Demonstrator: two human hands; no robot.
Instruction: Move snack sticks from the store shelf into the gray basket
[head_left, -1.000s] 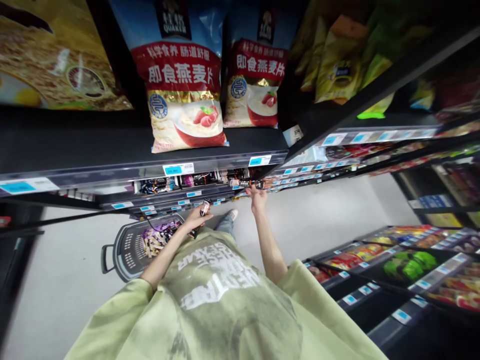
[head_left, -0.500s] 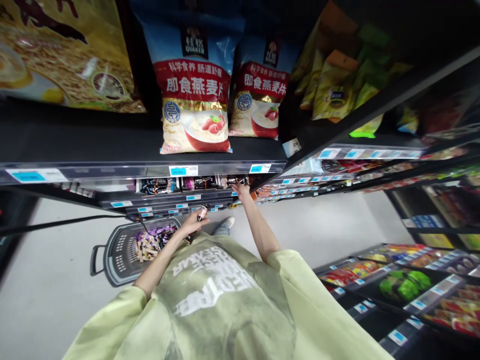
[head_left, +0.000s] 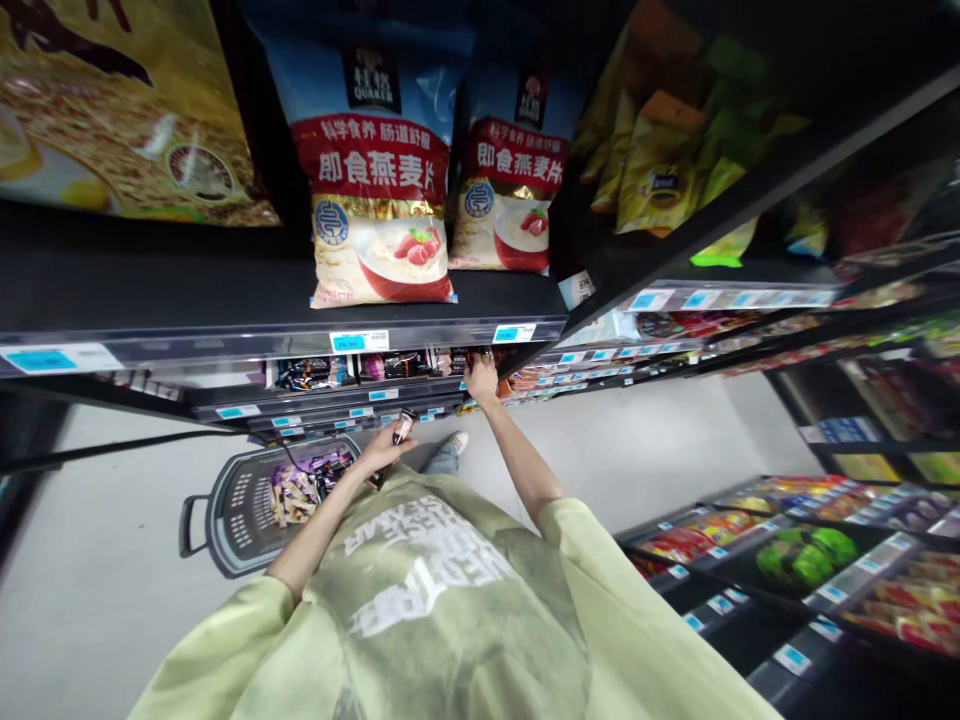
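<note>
My left hand (head_left: 388,447) is closed around a small dark-wrapped snack bar (head_left: 403,428) with a pale label, held in front of my shirt. Its lower end passes behind the fingers. At the low shelf, my right hand (head_left: 481,378) reaches in among dark snack packets (head_left: 455,362), its fingers bent. What those fingers grip is hidden in shadow. To the left of my left hand, a grey shopping basket (head_left: 238,520) contains purple, cream and dark wrapped snacks (head_left: 304,487).
Overhanging my hands is a dark shelf (head_left: 187,285) with Quaker oatmeal bags (head_left: 382,210) and yellow packets (head_left: 660,170). A black cable (head_left: 142,440) runs near the basket. Behind on the right are racks of bright snack packs (head_left: 806,560). My shoe (head_left: 459,441) shows on the floor.
My right hand has moved left along the low shelf, from a long dark packet it was holding at the front, and now reaches deeper among the packets. My left hand keeps its bar.
</note>
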